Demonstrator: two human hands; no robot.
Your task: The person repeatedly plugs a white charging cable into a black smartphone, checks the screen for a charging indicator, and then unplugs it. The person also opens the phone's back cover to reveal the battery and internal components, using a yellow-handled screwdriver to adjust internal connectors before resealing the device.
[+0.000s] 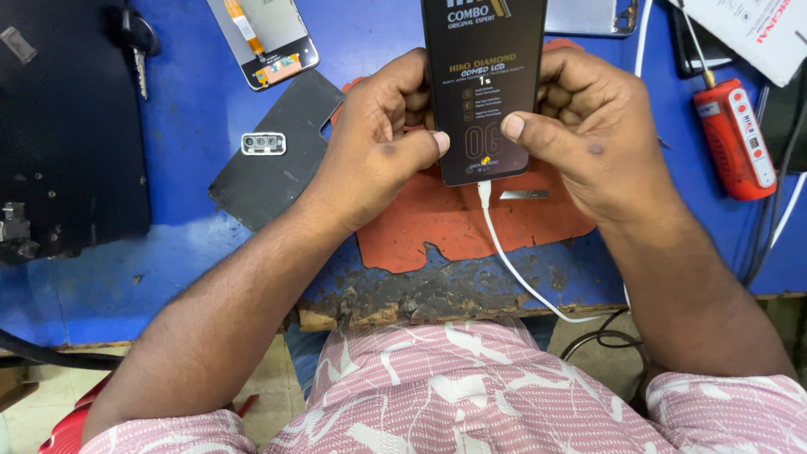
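Both hands on a black phone, held upright over the blue surface, screen face toward the camera with a printed protective film on it. Left hand wraps the phone's left edge — fingers curled behind, thumb laid across the lower front, tip near the bottom centre. Right hand mirrors it on the right edge, thumb pressed on the lower front, fingers folded round the back. Both grips closed on the phone; thumbs almost meet, a small gap between. Forearms come in from the bottom corners, angled inward, wrists above the surface edge. White cable plugged into the phone's bottom end, drooping down over the chipped front edge of the surface. Under the phone an orange-red mat, ragged outline, with a small flat metal blade lying just beside the cable. Left of the hands: dark phone back cover with a silver camera bezel resting on it, and a bare display panel with an orange flex further up. Right side — red handheld tool near the right wrist. Pink patterned clothing at the bottom.
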